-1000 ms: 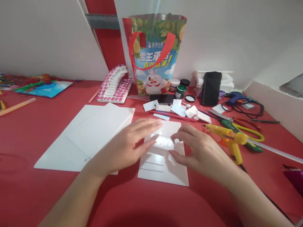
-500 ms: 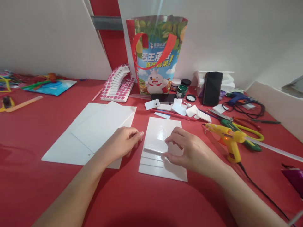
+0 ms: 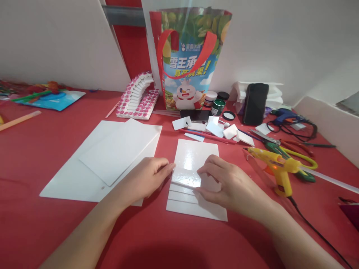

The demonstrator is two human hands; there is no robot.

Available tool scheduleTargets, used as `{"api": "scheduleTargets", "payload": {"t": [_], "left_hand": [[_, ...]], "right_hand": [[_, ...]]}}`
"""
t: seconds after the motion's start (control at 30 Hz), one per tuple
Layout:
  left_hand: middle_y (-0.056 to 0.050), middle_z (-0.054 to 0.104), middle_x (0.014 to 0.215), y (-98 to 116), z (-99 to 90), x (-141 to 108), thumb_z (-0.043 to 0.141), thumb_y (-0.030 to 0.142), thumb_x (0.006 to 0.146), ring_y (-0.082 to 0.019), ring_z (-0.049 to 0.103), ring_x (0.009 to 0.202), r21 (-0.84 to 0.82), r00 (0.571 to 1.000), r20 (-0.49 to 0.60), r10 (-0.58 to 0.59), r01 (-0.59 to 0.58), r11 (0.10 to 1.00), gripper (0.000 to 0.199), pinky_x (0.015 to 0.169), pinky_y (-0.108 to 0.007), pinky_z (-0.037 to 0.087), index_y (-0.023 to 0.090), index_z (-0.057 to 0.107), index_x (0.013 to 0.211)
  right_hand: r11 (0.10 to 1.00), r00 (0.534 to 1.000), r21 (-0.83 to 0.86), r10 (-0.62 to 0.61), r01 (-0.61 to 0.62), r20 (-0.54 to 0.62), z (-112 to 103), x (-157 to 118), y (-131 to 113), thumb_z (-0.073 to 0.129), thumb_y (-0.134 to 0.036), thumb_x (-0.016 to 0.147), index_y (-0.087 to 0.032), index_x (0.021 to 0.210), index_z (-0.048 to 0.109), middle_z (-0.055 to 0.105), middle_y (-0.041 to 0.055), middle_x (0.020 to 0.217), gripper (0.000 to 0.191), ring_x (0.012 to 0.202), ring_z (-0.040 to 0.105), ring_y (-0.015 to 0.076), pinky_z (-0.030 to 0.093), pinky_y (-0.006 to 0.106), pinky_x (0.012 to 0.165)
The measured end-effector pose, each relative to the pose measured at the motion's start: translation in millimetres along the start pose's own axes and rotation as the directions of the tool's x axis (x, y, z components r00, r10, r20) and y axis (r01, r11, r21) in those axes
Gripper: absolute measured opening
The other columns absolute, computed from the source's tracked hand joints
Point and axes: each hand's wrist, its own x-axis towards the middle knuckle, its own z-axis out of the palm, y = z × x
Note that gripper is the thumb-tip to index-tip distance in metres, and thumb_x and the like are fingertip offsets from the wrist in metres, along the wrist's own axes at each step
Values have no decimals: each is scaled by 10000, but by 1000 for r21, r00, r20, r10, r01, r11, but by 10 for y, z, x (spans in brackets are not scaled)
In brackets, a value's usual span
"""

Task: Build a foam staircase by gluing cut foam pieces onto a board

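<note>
Left hand (image 3: pixel 146 178) curled, fingertips pinching left edge of top white board (image 3: pixel 193 160); right hand (image 3: pixel 227 183) half-open, pinching right edge. Board likely light, stiff, glossy-slippery; best gripped at edges.

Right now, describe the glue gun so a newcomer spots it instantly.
Start at the tall printed bag against the wall, then look toward the table's right side, past the right hand. The glue gun lies there: the only yellow tool, black cord trailing, beside green-handled scissors.
</note>
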Motion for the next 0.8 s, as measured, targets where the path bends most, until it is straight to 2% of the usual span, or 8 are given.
{"api": "scheduleTargets", "payload": {"t": [0.17,0.37,0.57,0.8], "left_hand": [[49,432,486,38,-11,-27,491,573,915,-119,336,380,-69,999,39,-23,26,997,454,429,-278,224,237,401,623],[53,365,478,64,-5,-43,526,553,901,-118,309,381,-70,999,35,16,-13,997,476,408,-279,203,237,320,612],[46,339,509,69,-9,-57,495,559,907,-120,296,383,-38,996,74,-55,58,998,454,337,-252,202,240,321,635],[34,348,546,83,0,-69,483,560,906,-128,286,404,-6,996,74,-49,50,999,435,284,-234,211,245,328,650]], "right_hand": [[1000,1000,-17,0,-1,-12,0,-7,-3,740,-327,853,-171,974,662,610,49,964,212,647,533,122,413,252,567],[1000,1000,-21,-11,11,-13,9,4,4,744,-316,850,-163,973,663,606,51,955,212,657,538,129,427,260,583],[1000,1000,-17,0,0,4,6,-8,-6,741,-320,858,-159,991,666,599,49,966,222,662,529,128,417,260,584],[1000,1000,-16,-3,3,4,8,-1,-23,734,-314,865,-154,997,663,593,45,956,219,658,520,128,417,261,589]]}}
